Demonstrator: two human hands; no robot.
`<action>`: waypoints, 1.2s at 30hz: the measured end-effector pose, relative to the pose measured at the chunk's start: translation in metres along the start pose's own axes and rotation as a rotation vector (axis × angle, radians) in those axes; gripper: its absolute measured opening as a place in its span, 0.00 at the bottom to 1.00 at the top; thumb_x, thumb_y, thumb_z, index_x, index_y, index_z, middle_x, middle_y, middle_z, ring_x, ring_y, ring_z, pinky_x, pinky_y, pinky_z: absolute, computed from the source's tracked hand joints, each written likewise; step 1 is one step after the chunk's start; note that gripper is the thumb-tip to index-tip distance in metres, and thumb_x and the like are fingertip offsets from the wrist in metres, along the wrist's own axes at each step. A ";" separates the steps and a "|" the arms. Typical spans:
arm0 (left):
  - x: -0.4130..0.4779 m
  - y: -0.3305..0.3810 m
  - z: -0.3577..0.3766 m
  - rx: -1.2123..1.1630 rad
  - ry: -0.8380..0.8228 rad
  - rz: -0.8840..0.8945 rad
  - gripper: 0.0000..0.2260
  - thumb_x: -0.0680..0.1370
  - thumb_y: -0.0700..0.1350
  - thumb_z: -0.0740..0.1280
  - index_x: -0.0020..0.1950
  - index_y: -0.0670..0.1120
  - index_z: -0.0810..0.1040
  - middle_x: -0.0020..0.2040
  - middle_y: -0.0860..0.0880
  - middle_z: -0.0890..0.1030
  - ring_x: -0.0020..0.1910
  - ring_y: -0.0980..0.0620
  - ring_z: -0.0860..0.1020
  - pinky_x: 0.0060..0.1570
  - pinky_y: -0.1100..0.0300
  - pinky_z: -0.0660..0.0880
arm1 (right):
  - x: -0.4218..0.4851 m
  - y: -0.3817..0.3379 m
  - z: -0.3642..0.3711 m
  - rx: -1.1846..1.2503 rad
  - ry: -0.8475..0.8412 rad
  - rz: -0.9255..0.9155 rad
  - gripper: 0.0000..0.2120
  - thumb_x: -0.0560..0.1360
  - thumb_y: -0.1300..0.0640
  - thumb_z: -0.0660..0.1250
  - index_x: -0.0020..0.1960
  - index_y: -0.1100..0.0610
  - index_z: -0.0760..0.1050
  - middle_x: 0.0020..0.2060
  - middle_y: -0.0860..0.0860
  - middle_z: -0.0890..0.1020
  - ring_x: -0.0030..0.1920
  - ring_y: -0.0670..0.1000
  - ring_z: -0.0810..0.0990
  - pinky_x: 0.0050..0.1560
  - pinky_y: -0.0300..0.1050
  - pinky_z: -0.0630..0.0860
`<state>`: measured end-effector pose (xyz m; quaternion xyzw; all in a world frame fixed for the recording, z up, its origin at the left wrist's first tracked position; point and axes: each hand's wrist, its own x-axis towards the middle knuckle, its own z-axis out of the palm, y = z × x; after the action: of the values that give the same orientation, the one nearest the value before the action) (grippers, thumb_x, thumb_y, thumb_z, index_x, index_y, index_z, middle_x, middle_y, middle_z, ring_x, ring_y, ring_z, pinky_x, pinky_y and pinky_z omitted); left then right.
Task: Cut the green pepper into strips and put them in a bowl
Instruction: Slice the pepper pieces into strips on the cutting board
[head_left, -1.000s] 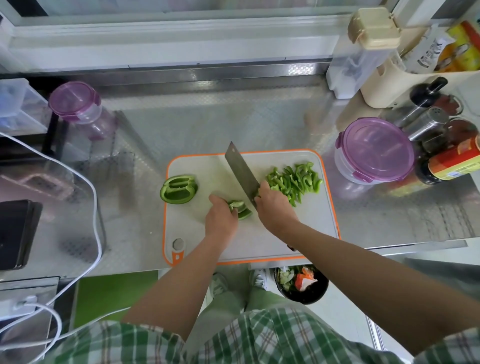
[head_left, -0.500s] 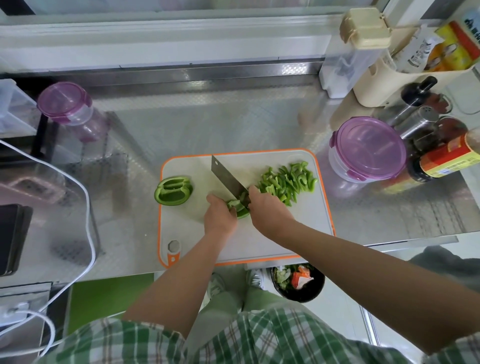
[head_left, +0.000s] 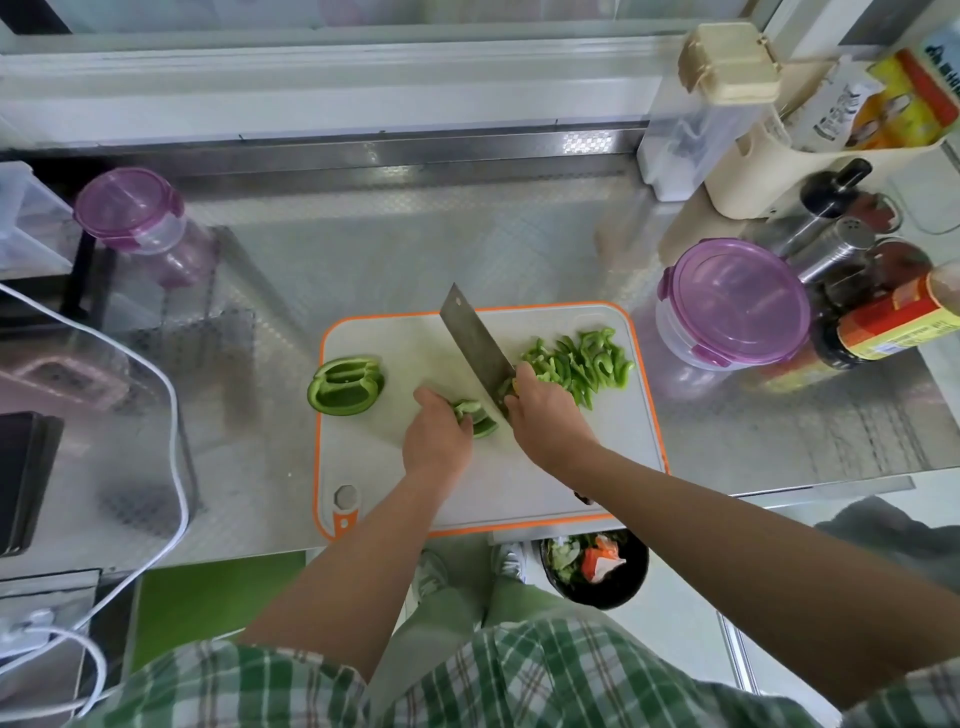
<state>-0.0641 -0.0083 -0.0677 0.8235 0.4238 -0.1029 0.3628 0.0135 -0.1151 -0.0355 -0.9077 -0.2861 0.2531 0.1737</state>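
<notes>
Slicing step, roughly halfway by the look of the board. Pepper piece (head_left: 477, 415) held down on the cutting board (head_left: 519, 493) under the curled fingers of the left hand (head_left: 436, 436), cleaver (head_left: 475, 343) blade just right of those fingers. Right hand (head_left: 545, 415) clamped round the cleaver's handle, wrist low, blade tip angled away and leftward. Heaped strips (head_left: 582, 364) just beyond the right hand; uncut pepper half (head_left: 345, 387) well left of the left hand. Next calls for drawing the left fingertips back slightly, then another downward cut.

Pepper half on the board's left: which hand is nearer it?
Left. The left hand lies just right of the pepper half; the right hand, gripping the knife, is farther right.
</notes>
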 end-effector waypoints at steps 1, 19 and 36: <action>0.001 0.001 0.000 -0.002 -0.005 -0.003 0.18 0.80 0.44 0.64 0.63 0.38 0.61 0.58 0.39 0.79 0.57 0.37 0.78 0.51 0.48 0.73 | -0.002 0.000 -0.002 -0.002 -0.006 -0.022 0.04 0.81 0.59 0.56 0.52 0.60 0.63 0.36 0.56 0.72 0.36 0.59 0.72 0.34 0.49 0.66; 0.005 0.001 0.002 0.000 -0.002 0.007 0.16 0.80 0.43 0.64 0.61 0.38 0.61 0.56 0.39 0.79 0.55 0.37 0.79 0.49 0.49 0.73 | -0.012 0.001 -0.002 -0.063 -0.074 -0.065 0.06 0.81 0.58 0.55 0.56 0.60 0.63 0.34 0.54 0.74 0.34 0.57 0.74 0.30 0.49 0.67; -0.002 0.002 0.006 -0.024 0.046 -0.002 0.11 0.81 0.43 0.61 0.58 0.40 0.61 0.52 0.38 0.80 0.51 0.35 0.78 0.45 0.48 0.73 | 0.001 0.000 0.016 -0.183 -0.061 -0.064 0.05 0.80 0.63 0.55 0.50 0.55 0.59 0.34 0.52 0.73 0.33 0.55 0.73 0.29 0.48 0.64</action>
<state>-0.0634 -0.0148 -0.0704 0.8207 0.4342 -0.0792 0.3628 0.0052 -0.1119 -0.0489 -0.9020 -0.3420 0.2479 0.0892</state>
